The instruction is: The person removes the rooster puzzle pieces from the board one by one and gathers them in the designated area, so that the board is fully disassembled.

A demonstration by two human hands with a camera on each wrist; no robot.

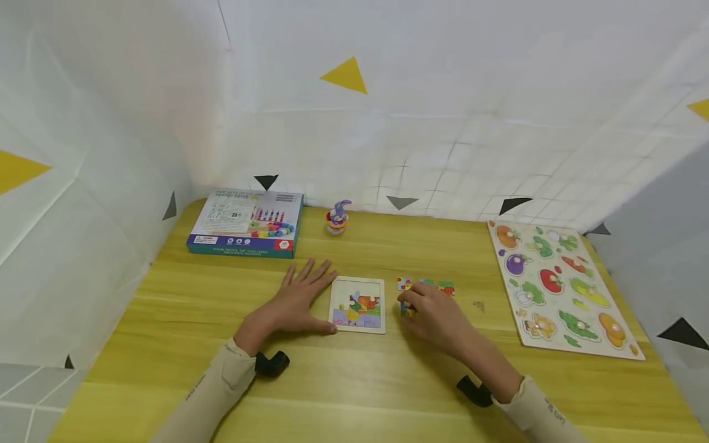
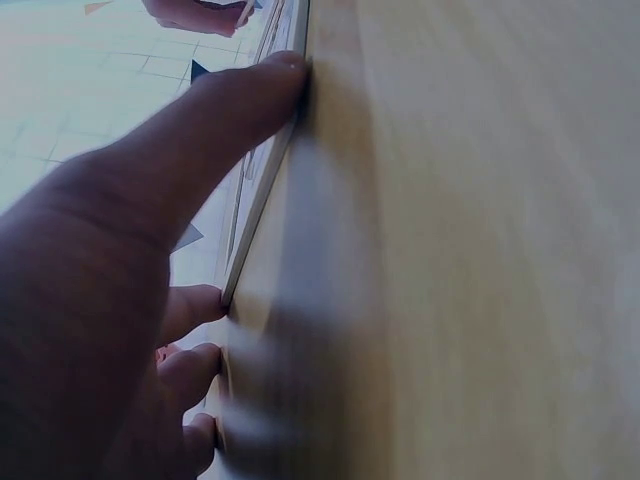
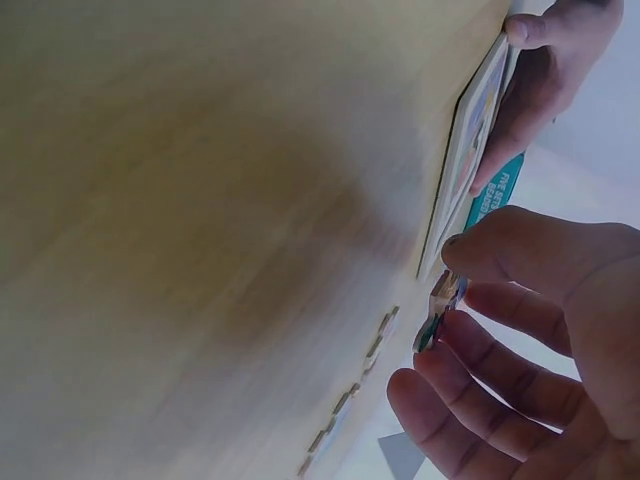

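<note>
A small square jigsaw tray [image 1: 357, 330] with a pale frame lies in the middle of the table, partly filled with colourful pieces. My left hand [image 1: 292, 304] rests flat at its left side with the fingers spread. In the left wrist view the thumb [image 2: 240, 100] touches the tray's edge. Right of the tray, my right hand [image 1: 437, 317] pinches a jigsaw piece [image 3: 441, 300] between thumb and fingers, lifted off the table. Several loose jigsaw pieces [image 1: 446, 287] lie just beyond this hand, some partly hidden by it.
A boxed beaded toy set [image 1: 244, 224] lies at the back left, with a small purple figurine [image 1: 336, 217] to its right. On the right lies a large vegetable peg board [image 1: 559, 289]. White sheeting [image 1: 432, 61] hangs behind the wooden table [image 1: 360, 387].
</note>
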